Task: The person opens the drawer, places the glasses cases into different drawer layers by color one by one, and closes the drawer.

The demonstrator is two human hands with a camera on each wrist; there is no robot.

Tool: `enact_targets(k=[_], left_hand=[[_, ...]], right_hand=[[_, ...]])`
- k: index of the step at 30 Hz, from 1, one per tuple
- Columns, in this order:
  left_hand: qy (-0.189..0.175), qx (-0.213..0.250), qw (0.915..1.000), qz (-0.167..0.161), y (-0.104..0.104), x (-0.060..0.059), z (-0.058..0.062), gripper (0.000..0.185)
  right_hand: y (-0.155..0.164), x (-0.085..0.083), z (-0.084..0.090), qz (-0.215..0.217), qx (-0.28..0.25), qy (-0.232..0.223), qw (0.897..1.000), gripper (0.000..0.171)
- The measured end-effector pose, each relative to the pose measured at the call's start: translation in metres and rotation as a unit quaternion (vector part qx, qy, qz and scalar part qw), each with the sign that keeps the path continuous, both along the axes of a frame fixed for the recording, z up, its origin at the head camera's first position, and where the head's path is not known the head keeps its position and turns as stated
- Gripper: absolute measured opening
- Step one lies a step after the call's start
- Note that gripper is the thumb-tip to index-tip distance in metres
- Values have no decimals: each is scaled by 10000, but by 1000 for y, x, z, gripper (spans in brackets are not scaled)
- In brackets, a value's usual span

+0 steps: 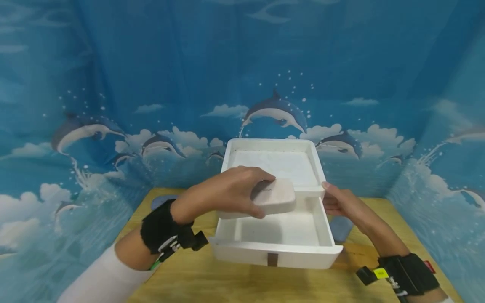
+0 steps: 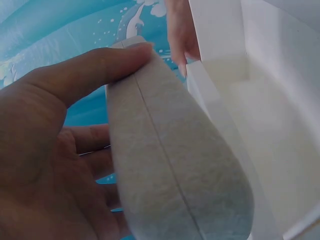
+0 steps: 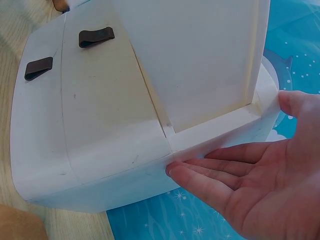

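Dolphin-print blue backdrop behind a wooden table [image 1: 189,277]. Left hand [image 1: 227,191] grips a pale grey felt pouch [image 1: 274,197], seam along its long axis running left-right, just above the open white drawer [image 1: 280,248]. Right hand [image 1: 341,202], fingers straight, rests flat against the white box [image 1: 318,168] side

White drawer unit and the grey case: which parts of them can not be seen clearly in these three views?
- Grey felt case: its far end is covered by the left hand in the head view; the left wrist view cuts off its lower end.
- Open drawer: the case hides its back part.
- White drawer unit: the right wrist view shows the outside only; the right hand covers its lower corner.
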State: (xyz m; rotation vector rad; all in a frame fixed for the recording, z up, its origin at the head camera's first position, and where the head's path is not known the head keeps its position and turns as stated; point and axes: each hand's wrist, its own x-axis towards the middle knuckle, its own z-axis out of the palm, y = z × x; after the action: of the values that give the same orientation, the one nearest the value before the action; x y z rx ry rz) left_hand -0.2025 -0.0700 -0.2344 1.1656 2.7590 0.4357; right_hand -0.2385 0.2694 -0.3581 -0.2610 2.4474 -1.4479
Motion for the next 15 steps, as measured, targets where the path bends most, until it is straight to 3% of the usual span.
enact_targets(k=[6,15], left_hand=[[-48,-166,9997,-161,16,-3,-3,79],[38,-564,9979,-318,37,-7,-26,77]], right_hand=[[1,1,2,-21,-65,3,10000,80],[1,1,0,-88,-83,-38,9999,79]])
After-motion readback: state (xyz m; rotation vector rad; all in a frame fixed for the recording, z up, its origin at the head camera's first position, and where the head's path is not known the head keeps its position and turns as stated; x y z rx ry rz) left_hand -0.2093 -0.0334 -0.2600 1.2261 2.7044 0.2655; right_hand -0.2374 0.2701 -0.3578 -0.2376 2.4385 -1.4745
